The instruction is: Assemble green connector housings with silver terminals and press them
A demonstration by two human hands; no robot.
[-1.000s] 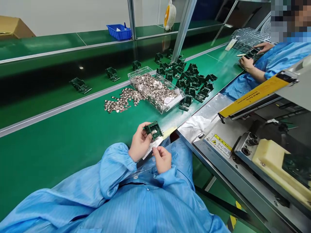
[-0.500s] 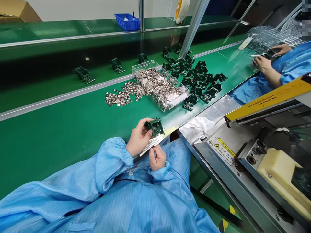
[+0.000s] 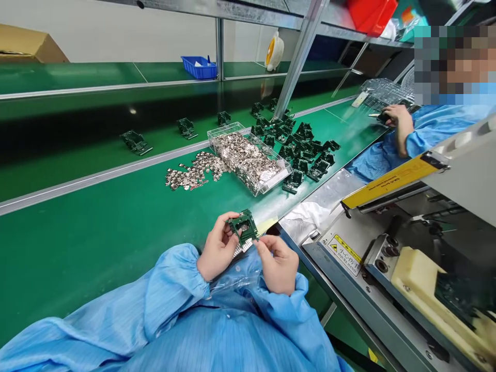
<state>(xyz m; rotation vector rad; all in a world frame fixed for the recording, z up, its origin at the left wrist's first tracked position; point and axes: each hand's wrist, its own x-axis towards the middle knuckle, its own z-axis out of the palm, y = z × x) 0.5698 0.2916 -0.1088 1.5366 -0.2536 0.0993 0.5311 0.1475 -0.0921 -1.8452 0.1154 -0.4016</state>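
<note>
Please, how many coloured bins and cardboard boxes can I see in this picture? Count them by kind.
Blue plastic bin: 1
Red plastic bin: 1
Cardboard box: 1
Total: 3

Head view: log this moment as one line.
left hand: holds green circuit-board part | right hand: at its edge | beyond: clear tray of metal pieces
</note>
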